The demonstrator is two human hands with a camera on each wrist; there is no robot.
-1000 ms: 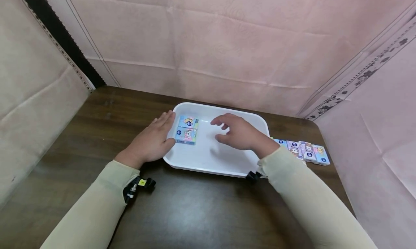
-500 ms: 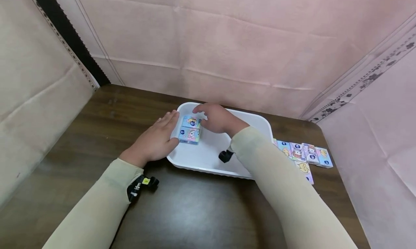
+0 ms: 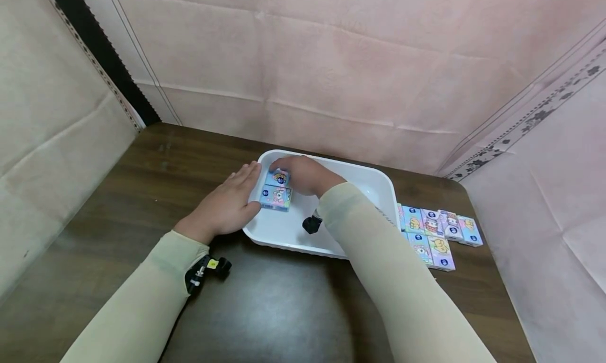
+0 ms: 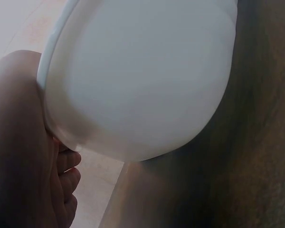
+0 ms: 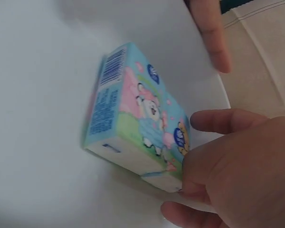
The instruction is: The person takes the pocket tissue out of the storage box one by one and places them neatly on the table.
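Note:
Two cartoon-printed tissue packs lie end to end by the left wall of a white tray (image 3: 322, 239). The nearer tissue pack (image 3: 275, 198) is pink and blue, and a barcode shows on it in the right wrist view. My right hand (image 3: 307, 176) reaches into the tray, its fingers curled about the farther tissue pack (image 3: 278, 178). In the right wrist view, fingertips (image 5: 204, 121) meet that pack's far end. My left hand (image 3: 222, 202) rests against the tray's left edge with fingers straight, its thumb near the front left corner. It holds no pack.
More tissue packs (image 3: 440, 252) lie in rows on the brown table (image 3: 265, 305), just right of the tray. Part of these rows is hidden behind the tray and right sleeve. Pale pink cloth (image 3: 331, 68) hangs behind and at both sides.
My right hand has moved left across the tray, from above its middle to the farther tissue pack, and its fingers have closed in. The left hand stays on the tray edge.

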